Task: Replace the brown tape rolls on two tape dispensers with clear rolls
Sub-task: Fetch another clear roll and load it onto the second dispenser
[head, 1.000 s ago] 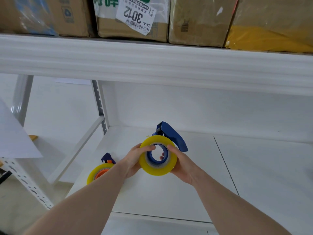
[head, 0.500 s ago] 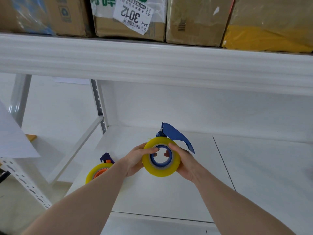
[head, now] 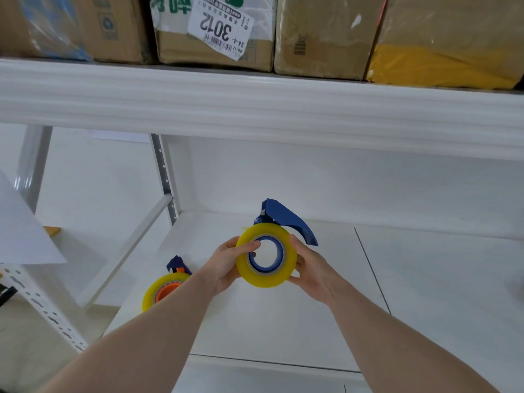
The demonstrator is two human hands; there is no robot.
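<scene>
While both hands clasp it, yellowish tape roll (head: 266,255) sits on blue dispenser (head: 286,219) | left hand (head: 224,265) grips rim | right hand (head: 312,265) grips opposite edge

The shelf (head: 425,293) lies bare toward its right edge and front, while a second dispenser (head: 167,285) sits by its left edge and an upper shelf (head: 255,109) overhangs the back.
</scene>
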